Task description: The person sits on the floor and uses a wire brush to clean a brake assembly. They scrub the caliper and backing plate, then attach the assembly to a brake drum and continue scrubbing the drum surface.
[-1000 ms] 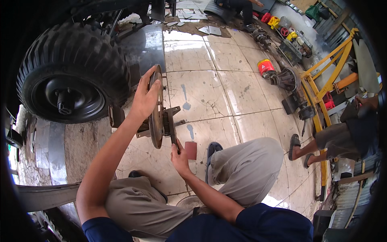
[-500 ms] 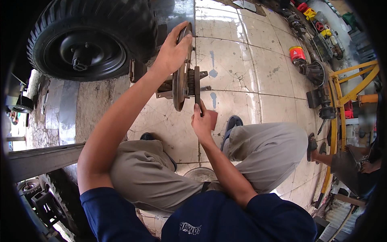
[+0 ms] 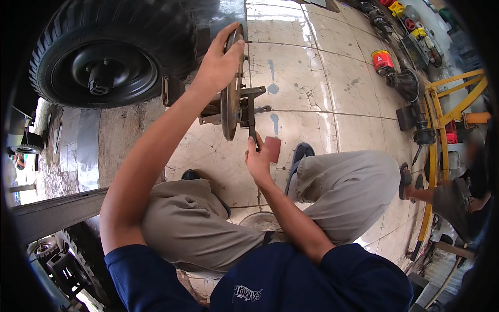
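Upright ahead of me stands a round metal disc, seen nearly edge-on, with studs on its right face. The fingers of my left hand are closed over its top rim. Between thumb and fingers, my right hand grips the lower end of a flat dark metal bar. The bar points upward, close by the hub on the disc's right side; whether it touches the hub I cannot tell. A metal bracket shows behind the disc. Beside my right hand is a red-brown rectangular sheet, apparently on the floor.
A large treaded tyre on a black rim stands at far left, near a metal beam. At right are a red tin, a dark axle part, a yellow frame and another seated person. Tiled floor lies beneath.
The bar in my right hand has shifted slightly and now looks narrower against the hub. More of the red-brown sheet shows beside that hand. My left hand keeps its hold on the rim.
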The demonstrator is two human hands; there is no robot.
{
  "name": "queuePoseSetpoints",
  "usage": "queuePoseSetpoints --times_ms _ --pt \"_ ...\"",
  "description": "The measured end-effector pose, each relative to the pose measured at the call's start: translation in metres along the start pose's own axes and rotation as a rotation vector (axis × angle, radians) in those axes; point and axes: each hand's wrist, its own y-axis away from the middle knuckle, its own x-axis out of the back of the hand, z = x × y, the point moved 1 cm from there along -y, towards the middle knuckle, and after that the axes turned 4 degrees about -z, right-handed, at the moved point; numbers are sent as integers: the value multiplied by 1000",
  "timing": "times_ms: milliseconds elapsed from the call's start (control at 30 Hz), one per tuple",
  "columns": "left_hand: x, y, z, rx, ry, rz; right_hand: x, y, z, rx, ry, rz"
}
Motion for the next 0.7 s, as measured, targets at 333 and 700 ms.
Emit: queuePoseSetpoints --times_ms 333,700 --pt "-2 7 14 23 50 8 0 -1 -3 175 134 26" --pt "-4 4 8 72 36 16 3 -2 -11 187 206 43"
